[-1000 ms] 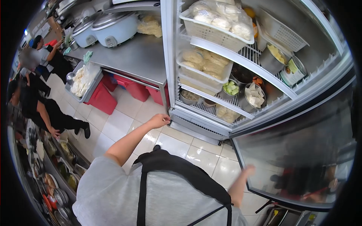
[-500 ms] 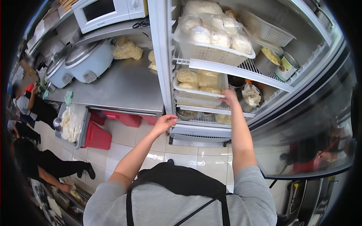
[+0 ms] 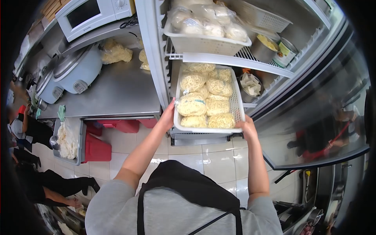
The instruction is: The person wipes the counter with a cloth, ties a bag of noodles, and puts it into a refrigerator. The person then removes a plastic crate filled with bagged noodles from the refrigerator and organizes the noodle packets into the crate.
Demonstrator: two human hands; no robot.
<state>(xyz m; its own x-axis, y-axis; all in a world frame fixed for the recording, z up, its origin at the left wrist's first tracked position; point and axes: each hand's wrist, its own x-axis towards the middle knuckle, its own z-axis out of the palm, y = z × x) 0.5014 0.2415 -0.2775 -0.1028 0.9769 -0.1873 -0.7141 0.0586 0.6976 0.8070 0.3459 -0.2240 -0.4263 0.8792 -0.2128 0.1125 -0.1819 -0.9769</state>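
Observation:
A white perforated plastic basket (image 3: 238,100) juts out of the refrigerator's middle shelf, filled with several clear bags of pale yellow noodles (image 3: 191,105). My left hand (image 3: 168,116) holds the basket's left side near the front, its fingers partly hidden against the wall. At the front right corner, my right hand (image 3: 247,127) is closed on the rim, thumb toward the noodles. The basket's back end is still under the upper shelf.
Above sits another white basket (image 3: 211,44) of bagged food, beside an opened can (image 3: 285,53). A glass door (image 3: 313,117) stands open on the right. Left are a steel counter (image 3: 117,92) with rice cookers (image 3: 78,70), a red bin (image 3: 98,148), and other people.
The noodle basket has slid out of the refrigerator toward me. My left hand has gone from free in the air to the basket's left side; my right hand came back with it.

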